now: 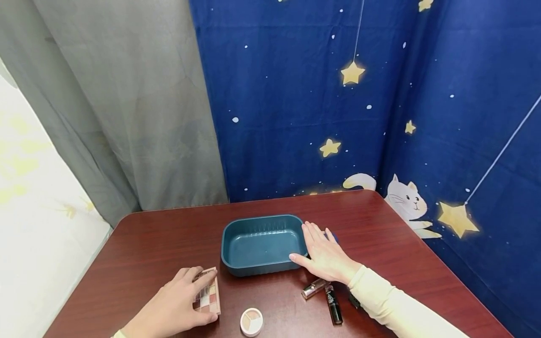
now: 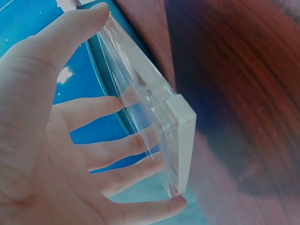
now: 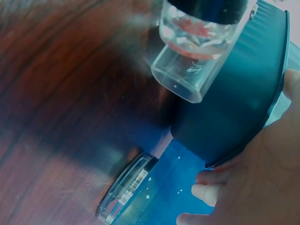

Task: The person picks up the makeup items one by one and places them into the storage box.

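Note:
In the head view my left hand point(image 1: 175, 300) grips an eyeshadow palette point(image 1: 207, 300) with a clear lid, its pans facing up. Thumb and fingers hold opposite edges of the palette point(image 2: 180, 140) in the left wrist view. My right hand point(image 1: 327, 256) rests at the right end of a teal plastic bin point(image 1: 264, 270), fingers extended, thumb over the rim. No item shows inside the bin. By the right wrist lie a silvery lipstick tube point(image 1: 314, 288) and a black tube point(image 1: 333, 306). A round three-shade makeup pot point(image 1: 251, 322) sits between the hands.
A blue item point(image 1: 333, 236) is partly hidden behind the right fingers, and a dark item point(image 1: 354, 301) lies beside the right sleeve. The reddish-brown table point(image 1: 169, 234) ends at a grey curtain point(image 1: 169, 117) and a blue starry curtain point(image 1: 287, 94).

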A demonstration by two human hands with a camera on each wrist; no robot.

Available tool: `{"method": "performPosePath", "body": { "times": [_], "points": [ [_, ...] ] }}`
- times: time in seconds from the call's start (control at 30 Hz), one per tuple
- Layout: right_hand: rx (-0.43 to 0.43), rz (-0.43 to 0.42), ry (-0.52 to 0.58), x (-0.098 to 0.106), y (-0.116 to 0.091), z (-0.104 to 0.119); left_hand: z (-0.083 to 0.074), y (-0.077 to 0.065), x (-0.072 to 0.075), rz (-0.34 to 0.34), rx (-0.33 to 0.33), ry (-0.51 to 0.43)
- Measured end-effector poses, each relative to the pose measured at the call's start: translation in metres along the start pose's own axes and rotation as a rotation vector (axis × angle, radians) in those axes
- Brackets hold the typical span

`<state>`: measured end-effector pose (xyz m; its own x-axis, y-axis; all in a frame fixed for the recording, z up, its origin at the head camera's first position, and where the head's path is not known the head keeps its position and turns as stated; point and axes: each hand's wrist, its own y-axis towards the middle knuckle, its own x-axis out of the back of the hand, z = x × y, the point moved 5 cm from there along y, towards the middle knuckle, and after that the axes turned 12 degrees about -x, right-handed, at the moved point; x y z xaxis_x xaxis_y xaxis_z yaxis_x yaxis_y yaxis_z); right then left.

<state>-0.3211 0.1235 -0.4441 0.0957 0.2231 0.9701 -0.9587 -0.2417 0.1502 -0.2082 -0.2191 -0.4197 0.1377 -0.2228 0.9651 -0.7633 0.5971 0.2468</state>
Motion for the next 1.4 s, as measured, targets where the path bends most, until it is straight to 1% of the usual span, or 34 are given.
{"method": "performPosePath", "body": {
  "times": [0.13,0.3,0.6,0.8,1.0,1.17,1.4],
  "points": [
    [0.001,-0.002,-0.003,0.001,0.0,0.0,0.0,0.003,0.004,-0.01,0.023,-0.011],
    [-0.001,-0.003,-0.012,0.001,0.0,0.0,0.001,0.007,0.01,-0.068,0.011,0.0],
    [0.002,0.005,-0.037,0.001,-0.002,0.004,0.006,0.014,0.025,-0.143,-0.009,0.031],
    [-0.007,0.009,-0.051,0.002,-0.002,0.003,0.007,0.025,0.032,-0.13,-0.001,0.012],
    [-0.004,0.009,-0.063,0.004,-0.001,0.003,0.01,0.037,0.036,-0.137,-0.006,-0.014],
    [-0.004,0.008,-0.068,0.005,-0.001,0.003,0.013,0.05,0.036,-0.114,0.01,-0.036],
    [-0.006,0.006,-0.061,0.004,-0.002,0.004,0.016,0.067,0.034,-0.104,-0.002,-0.064]
  ]
}}
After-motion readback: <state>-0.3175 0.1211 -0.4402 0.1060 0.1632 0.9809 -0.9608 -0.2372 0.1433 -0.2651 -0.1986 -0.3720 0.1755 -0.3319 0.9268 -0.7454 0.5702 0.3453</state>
